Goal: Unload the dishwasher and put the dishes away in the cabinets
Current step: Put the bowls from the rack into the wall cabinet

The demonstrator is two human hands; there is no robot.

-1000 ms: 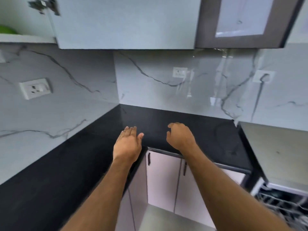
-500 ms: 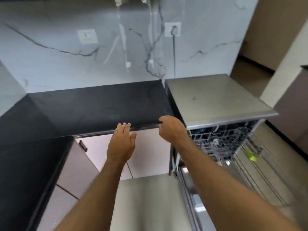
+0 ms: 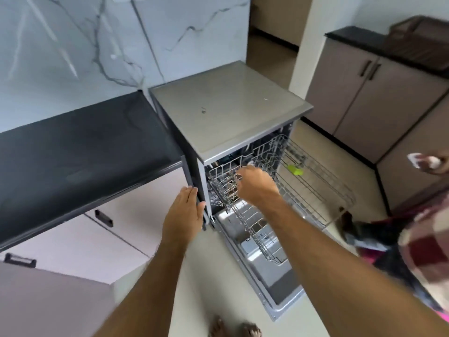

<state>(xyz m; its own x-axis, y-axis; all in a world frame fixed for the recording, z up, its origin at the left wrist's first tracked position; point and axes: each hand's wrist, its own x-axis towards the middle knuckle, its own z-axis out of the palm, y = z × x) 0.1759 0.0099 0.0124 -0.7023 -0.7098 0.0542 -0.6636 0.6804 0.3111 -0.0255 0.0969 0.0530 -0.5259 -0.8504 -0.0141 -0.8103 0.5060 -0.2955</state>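
My right hand [image 3: 255, 184] curls into the pulled-out rack [image 3: 313, 188], grip unclear; my left hand [image 3: 183, 212] lies flat, spread, against the dishwasher [image 3: 226, 110] edge.

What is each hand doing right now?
Left hand: open, flat beside the dishwasher edge.
Right hand: reaching into the upper rack; grasp cannot be told.

Marble-veined wall [image 3: 73, 45], black countertop [image 3: 80, 152], pale floor [image 3: 199, 283], brown cabinets [image 3: 364, 93]

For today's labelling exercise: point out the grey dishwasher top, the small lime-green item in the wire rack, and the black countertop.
grey dishwasher top [image 3: 228, 105]: head view, bare middle.
small lime-green item [image 3: 295, 170]: head view, its centre.
black countertop [image 3: 80, 154]: head view, bare middle.
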